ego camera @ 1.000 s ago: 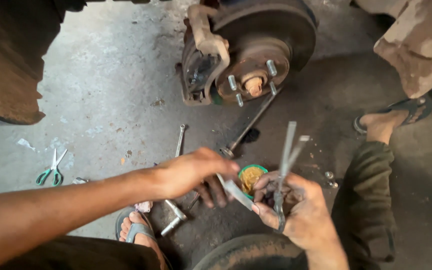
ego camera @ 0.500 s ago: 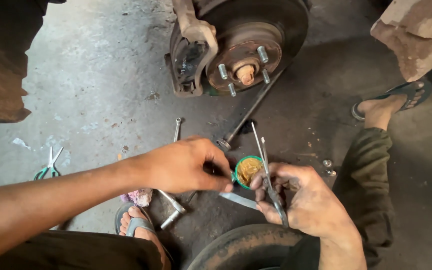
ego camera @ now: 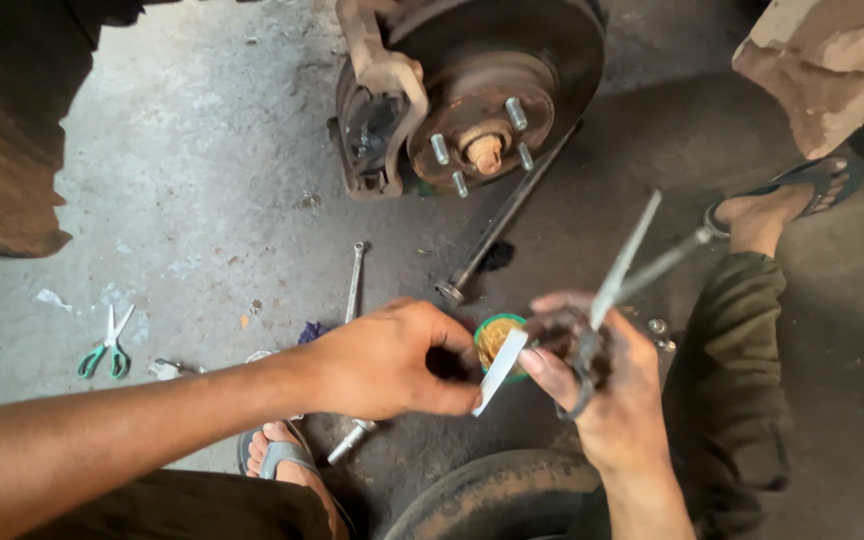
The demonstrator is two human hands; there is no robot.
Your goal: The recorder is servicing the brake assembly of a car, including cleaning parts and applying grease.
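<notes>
Change since half a second back: both hands have been lifted a bit higher in the view, and the long metal pieces in the right hand are now tilted up toward the right instead of pointing up and left.
Left hand (ego camera: pixel 382 362): curled, fingers pinched around the lower end of a flat pale metal strip (ego camera: pixel 500 372); the fingertips are partly hidden, so the exact grip can't be made out.
Right hand (ego camera: pixel 602 385): clenched around a bundle of thin grey metal rods and clips (ego camera: pixel 624 270), which stick out up and to the right; the upper end of the pale strip is touched by its fingers too.
Strip position: held in the air between the two hands, slanted, just in front of a small round green tin with yellowish grease (ego camera: pixel 495 340) that sits on the floor.
Behind the hands: a rusty brake disc with wheel studs (ego camera: pixel 497 95) and its caliper bracket (ego camera: pixel 377 110) are seen at the top, with a long dark steel bar (ego camera: pixel 502 220) leaning from the hub down to the concrete floor (ego camera: pixel 202 180).
Floor bits: a slim silver spanner (ego camera: pixel 354 280) lies near the left wrist, green-handled scissors (ego camera: pixel 104 345) well apart to the left.
Bottom edge: a dark tyre (ego camera: pixel 492 505) is partly visible under the right forearm.
</notes>
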